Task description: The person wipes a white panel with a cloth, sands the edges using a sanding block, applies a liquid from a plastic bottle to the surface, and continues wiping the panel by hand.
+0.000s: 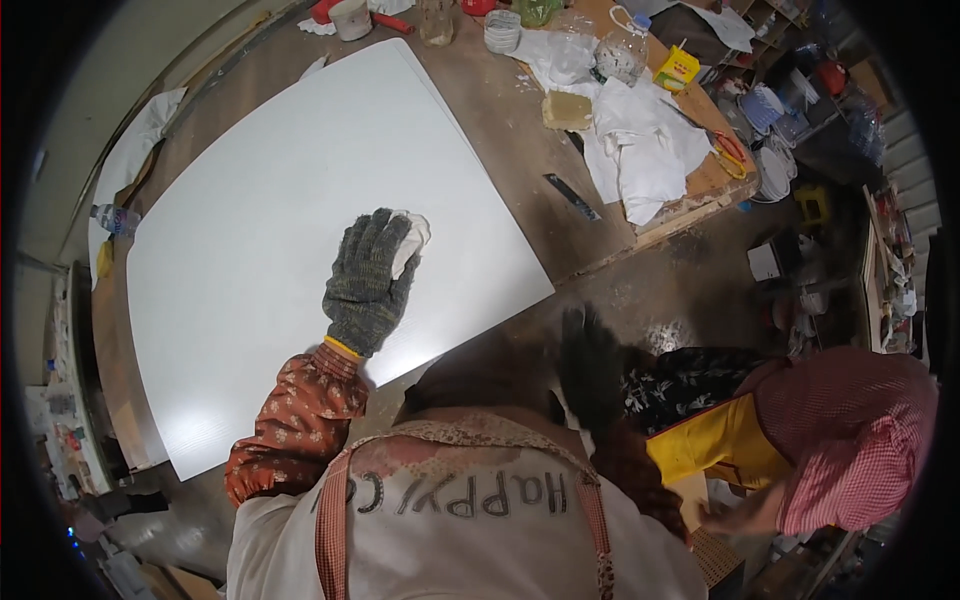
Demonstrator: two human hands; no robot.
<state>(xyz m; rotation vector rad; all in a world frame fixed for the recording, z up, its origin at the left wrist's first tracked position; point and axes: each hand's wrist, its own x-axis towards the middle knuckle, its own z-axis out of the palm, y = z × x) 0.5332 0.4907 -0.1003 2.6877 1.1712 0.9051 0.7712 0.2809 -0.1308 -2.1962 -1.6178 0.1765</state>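
A large white panel (pixel 270 230) lies flat on the brown worktable. Pressed against its surface is a bunched white cloth (pixel 412 243), which pokes out beside the fingers of my left hand (pixel 368 278). That hand wears a dark grey knitted glove with a yellow cuff, palm down over the cloth. My right hand (pixel 590 365), also in a dark glove, hovers off the panel's near right edge beside my body. It is dim and smeared, so its fingers do not show clearly.
Right of the panel lie a black-handled tool (pixel 571 196), a sponge block (pixel 567 110), crumpled white cloth (pixel 650 150), scissors (pixel 729 155) and a clear plastic jug (pixel 622 50). A plastic bottle (pixel 115 219) sits at the left edge. Another person (pixel 840 430) is close on my right.
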